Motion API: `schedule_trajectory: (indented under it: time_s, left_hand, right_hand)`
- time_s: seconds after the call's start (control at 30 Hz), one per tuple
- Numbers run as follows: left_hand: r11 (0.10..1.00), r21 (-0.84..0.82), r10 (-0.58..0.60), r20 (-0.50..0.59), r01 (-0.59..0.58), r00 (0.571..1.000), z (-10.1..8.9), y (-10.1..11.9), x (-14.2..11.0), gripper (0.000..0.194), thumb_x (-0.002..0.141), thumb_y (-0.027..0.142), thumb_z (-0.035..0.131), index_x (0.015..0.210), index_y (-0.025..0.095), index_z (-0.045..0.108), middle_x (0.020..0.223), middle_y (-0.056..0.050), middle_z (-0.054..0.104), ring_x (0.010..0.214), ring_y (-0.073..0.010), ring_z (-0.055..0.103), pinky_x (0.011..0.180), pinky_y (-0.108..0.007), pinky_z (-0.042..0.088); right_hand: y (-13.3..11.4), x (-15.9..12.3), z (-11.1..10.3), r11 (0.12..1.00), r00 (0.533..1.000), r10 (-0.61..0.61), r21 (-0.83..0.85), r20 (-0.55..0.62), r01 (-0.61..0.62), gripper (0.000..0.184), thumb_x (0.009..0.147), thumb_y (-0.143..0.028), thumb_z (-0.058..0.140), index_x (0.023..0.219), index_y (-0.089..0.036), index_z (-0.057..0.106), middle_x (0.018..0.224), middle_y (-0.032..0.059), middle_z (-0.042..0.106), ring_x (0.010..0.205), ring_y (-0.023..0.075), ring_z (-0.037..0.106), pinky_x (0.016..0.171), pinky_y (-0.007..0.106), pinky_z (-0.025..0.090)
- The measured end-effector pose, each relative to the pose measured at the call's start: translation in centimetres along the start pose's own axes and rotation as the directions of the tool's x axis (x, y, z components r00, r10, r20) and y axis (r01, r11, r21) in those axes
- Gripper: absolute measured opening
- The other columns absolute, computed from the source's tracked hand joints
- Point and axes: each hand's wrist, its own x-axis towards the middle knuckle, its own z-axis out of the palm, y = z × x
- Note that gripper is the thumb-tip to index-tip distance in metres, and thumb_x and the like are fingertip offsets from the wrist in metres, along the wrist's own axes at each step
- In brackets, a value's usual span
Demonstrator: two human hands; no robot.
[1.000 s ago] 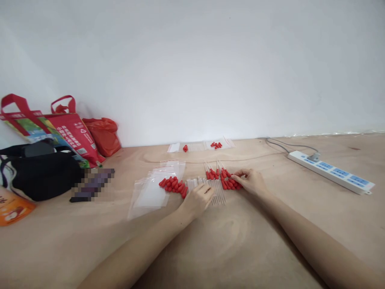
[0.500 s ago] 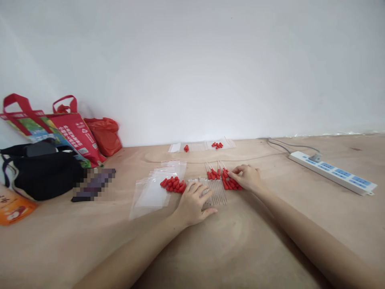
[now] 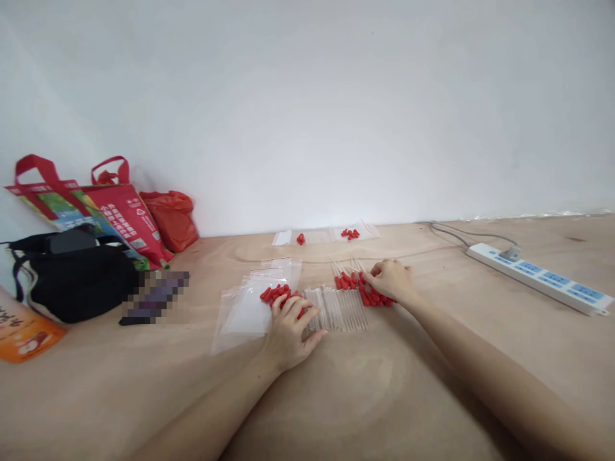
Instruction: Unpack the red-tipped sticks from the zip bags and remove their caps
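My left hand (image 3: 291, 333) reaches low over the near side of a pile of red rubber bulbs (image 3: 271, 293), its fingers spread and its thumb pointing right. Right of it lies a row of thin clear tubes (image 3: 342, 310) side by side. Beyond the row are several thin droppers with red bulbs (image 3: 344, 280) on their near ends, tips pointing away. My right hand (image 3: 393, 282) is closed at these droppers, above a second heap of red bulbs (image 3: 375, 297). What its fingertips pinch is too small to make out.
Clear zip bags (image 3: 247, 307) lie left of the bulbs. By the wall are bags holding red bulbs (image 3: 350, 234). A white power strip (image 3: 538, 276) stands right. At left are a black bag (image 3: 81, 278), a red shopping bag (image 3: 127, 218) and a dark, partly pixelated object (image 3: 161, 298).
My left hand has shifted left, off the clear tubes and over to the red bulb pile, uncovering more of the row. My right hand stays at the droppers. The view has shifted slightly.
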Motion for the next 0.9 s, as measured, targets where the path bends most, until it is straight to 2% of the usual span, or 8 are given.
schedule_trajectory:
  time_s: [0.1, 0.2, 0.33, 0.43, 0.57, 0.67, 0.77, 0.9]
  left_hand:
    - [1.000, 0.021, -0.004, -0.014, 0.004, 1.000, 0.0, -0.1, 0.0, 0.027, 0.078, 0.037, 0.053, 0.098, 0.021, 0.061, 0.094, -0.008, 0.061, 0.093, -0.0226, 0.053, 0.090, -0.045, 0.031]
    - [0.996, 0.088, 0.022, -0.031, -0.019, 0.999, -0.1, 0.0, 0.1, 0.035, 0.079, 0.033, 0.052, 0.111, 0.019, 0.055, 0.110, -0.013, 0.056, 0.104, -0.0258, 0.049, 0.091, -0.046, 0.031]
    - [0.984, 0.170, 0.054, -0.055, -0.044, 0.997, 0.0, 0.5, 0.3, 0.041, 0.080, 0.033, 0.051, 0.119, 0.019, 0.048, 0.125, -0.015, 0.045, 0.115, -0.0282, 0.041, 0.094, -0.047, 0.031]
    - [0.987, 0.143, 0.086, -0.049, -0.079, 0.995, 0.1, 0.8, 0.3, 0.032, 0.081, 0.032, 0.050, 0.111, 0.021, 0.056, 0.117, -0.012, 0.053, 0.110, -0.0256, 0.046, 0.095, -0.047, 0.030]
    - [0.989, 0.045, 0.138, 0.011, -0.139, 0.990, 0.3, 0.9, 0.2, 0.016, 0.082, 0.027, 0.050, 0.092, 0.025, 0.063, 0.089, -0.003, 0.064, 0.090, -0.0187, 0.055, 0.095, -0.047, 0.028]
    - [0.988, 0.021, 0.150, 0.024, -0.150, 0.988, 0.5, 1.0, 0.2, 0.015, 0.083, 0.023, 0.049, 0.087, 0.024, 0.063, 0.075, 0.001, 0.064, 0.078, -0.0155, 0.055, 0.093, -0.044, 0.029]
    - [0.986, 0.015, 0.165, 0.013, -0.165, 0.986, 0.5, 1.2, 0.4, 0.015, 0.084, 0.022, 0.047, 0.084, 0.022, 0.062, 0.068, 0.001, 0.062, 0.073, -0.0145, 0.053, 0.091, -0.043, 0.030]
    - [0.980, 0.030, 0.196, 0.012, -0.197, 0.980, 0.4, 1.3, 0.3, 0.016, 0.084, 0.023, 0.046, 0.078, 0.020, 0.061, 0.062, 0.002, 0.059, 0.067, -0.0137, 0.050, 0.089, -0.042, 0.030]
  right_hand:
    - [0.0, -1.3, -1.0, 0.971, 0.984, -0.158, 0.166, -0.084, 0.170, 0.025, 0.074, -0.040, 0.050, 0.061, -0.020, 0.058, 0.069, 0.0048, 0.062, 0.074, 0.0200, 0.053, 0.066, 0.032, 0.035]
    - [-0.2, -3.6, -1.3, 0.869, 0.911, -0.393, 0.272, -0.126, 0.412, 0.022, 0.079, -0.037, 0.048, 0.070, -0.019, 0.057, 0.070, 0.0029, 0.061, 0.070, 0.0163, 0.051, 0.068, 0.030, 0.033]
    - [-1.1, -6.8, -0.6, 0.777, 0.819, -0.547, 0.259, -0.173, 0.573, 0.015, 0.083, -0.030, 0.047, 0.077, -0.019, 0.056, 0.072, 0.0023, 0.060, 0.073, 0.0161, 0.049, 0.072, 0.033, 0.029]
    - [-1.7, -8.1, 0.1, 0.740, 0.784, -0.595, 0.260, -0.176, 0.620, 0.014, 0.084, -0.028, 0.045, 0.077, -0.019, 0.055, 0.071, 0.0020, 0.060, 0.073, 0.0157, 0.048, 0.073, 0.034, 0.029]
    - [-2.2, -8.5, 0.4, 0.729, 0.777, -0.602, 0.271, -0.182, 0.628, 0.012, 0.083, -0.025, 0.046, 0.078, -0.019, 0.055, 0.071, 0.0005, 0.060, 0.071, 0.0142, 0.048, 0.072, 0.033, 0.029]
    - [-2.4, -8.6, 0.4, 0.736, 0.782, -0.589, 0.265, -0.203, 0.623, 0.010, 0.082, -0.026, 0.050, 0.084, -0.020, 0.058, 0.076, 0.0005, 0.062, 0.073, 0.0142, 0.049, 0.073, 0.033, 0.029]
    - [-2.5, -8.6, 0.7, 0.730, 0.765, -0.598, 0.232, -0.238, 0.643, 0.017, 0.080, -0.032, 0.053, 0.092, -0.023, 0.061, 0.078, 0.0012, 0.063, 0.075, 0.0153, 0.049, 0.075, 0.035, 0.028]
    - [-2.5, -8.8, 0.9, 0.701, 0.726, -0.629, 0.202, -0.279, 0.685, 0.014, 0.081, -0.032, 0.054, 0.084, -0.025, 0.065, 0.065, -0.0006, 0.060, 0.071, 0.0146, 0.047, 0.078, 0.037, 0.026]
